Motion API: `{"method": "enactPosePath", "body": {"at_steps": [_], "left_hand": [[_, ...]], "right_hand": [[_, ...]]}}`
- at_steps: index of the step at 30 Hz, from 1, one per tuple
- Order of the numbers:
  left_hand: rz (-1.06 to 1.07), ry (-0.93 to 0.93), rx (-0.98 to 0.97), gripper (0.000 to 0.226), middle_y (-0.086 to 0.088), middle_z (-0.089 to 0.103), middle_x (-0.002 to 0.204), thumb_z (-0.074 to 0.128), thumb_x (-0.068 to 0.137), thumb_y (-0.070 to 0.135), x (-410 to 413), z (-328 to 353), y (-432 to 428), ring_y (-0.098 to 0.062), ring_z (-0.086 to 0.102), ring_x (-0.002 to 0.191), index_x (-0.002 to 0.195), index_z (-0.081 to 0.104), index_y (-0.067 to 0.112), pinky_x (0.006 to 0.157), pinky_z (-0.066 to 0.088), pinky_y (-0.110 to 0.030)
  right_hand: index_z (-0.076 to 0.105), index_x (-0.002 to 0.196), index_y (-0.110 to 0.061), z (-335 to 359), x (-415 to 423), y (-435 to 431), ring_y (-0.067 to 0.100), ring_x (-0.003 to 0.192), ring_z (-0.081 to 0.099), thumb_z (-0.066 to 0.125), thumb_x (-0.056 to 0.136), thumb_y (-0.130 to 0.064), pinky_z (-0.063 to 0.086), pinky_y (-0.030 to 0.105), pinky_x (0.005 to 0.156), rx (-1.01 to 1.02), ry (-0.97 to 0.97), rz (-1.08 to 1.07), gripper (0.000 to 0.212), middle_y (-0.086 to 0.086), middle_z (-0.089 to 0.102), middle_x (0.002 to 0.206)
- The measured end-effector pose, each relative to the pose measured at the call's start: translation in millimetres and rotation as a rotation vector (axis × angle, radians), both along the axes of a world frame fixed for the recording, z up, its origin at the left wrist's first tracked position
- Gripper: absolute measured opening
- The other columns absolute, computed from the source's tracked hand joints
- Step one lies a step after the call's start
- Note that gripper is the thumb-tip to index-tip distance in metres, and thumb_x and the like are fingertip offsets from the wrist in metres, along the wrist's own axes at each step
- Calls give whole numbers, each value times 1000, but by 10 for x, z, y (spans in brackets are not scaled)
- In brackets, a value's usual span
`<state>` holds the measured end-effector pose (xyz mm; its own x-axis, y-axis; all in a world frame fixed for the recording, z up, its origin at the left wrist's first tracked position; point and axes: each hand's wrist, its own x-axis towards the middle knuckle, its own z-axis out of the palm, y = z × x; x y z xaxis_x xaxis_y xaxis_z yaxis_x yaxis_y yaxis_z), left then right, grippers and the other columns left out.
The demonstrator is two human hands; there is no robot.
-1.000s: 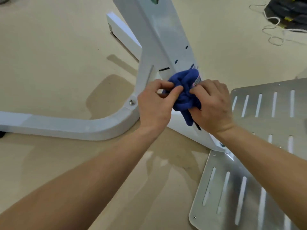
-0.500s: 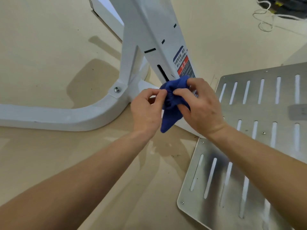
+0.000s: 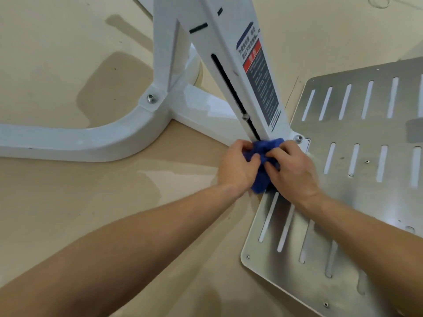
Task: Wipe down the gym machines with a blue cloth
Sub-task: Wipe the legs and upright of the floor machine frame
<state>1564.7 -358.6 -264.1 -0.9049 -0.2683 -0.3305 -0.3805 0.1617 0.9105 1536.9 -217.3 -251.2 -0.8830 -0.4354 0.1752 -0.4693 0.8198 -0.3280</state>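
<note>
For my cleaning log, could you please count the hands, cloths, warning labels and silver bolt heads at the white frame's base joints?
Hands: 2, left hand and right hand
Cloths: 1, the blue cloth
Labels: 1, the warning label
Bolt heads: 2, left bolt and right bolt
Total: 6

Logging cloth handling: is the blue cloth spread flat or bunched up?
Bunched up: the blue cloth is a crumpled wad gripped between the left hand and right hand.
</note>
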Motion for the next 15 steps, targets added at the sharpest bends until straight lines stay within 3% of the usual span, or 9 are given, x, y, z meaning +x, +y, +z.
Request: {"method": "enactPosePath", "body": {"at_steps": [2, 5, 10, 13, 15], "left_hand": [[14, -13, 110, 27, 6, 65, 107, 60, 90, 21, 41, -22, -138, -17, 65, 98, 116, 54, 25, 87, 56, -42], [75, -37, 322, 25, -3, 68, 108, 58, 93, 24, 127, -45, -393, -25, 69, 96, 117, 56, 31, 81, 58, -53], [248, 196, -121, 22, 10, 65, 101, 59, 90, 15, 50, 19, -886, -9, 64, 94, 108, 57, 27, 86, 54, -31], [213, 281, -407, 32, 4, 61, 118, 53, 92, 10, -173, -56, -1126, -8, 56, 106, 120, 62, 20, 90, 38, -9], [139, 285, -515, 38, 0, 56, 133, 46, 96, 9, -341, -167, -1223, -10, 51, 119, 131, 59, 15, 94, 31, -6]], "right_hand": [[70, 92, -5, 6, 75, -193, 28, 74, 57, 69, 84, -8, 50, 36, 61, -82, 18, 24, 9, 11, 58, 92], [70, 110, -5, -67, 189, -470, 28, 90, 58, 49, 91, -16, 50, 36, 77, -171, -32, 77, 31, 13, 62, 104], [41, 148, -8, -197, 149, -1006, 36, 114, 52, 43, 91, -22, 49, 47, 91, -40, -208, 107, 59, 18, 48, 137], [28, 154, -17, -244, 120, -1322, 33, 128, 44, 51, 91, -19, 49, 44, 96, -17, -290, -11, 67, 14, 34, 152], [32, 151, -17, -252, 91, -1457, 31, 131, 43, 53, 91, -19, 47, 43, 100, -85, -360, -96, 63, 12, 34, 152]]}}
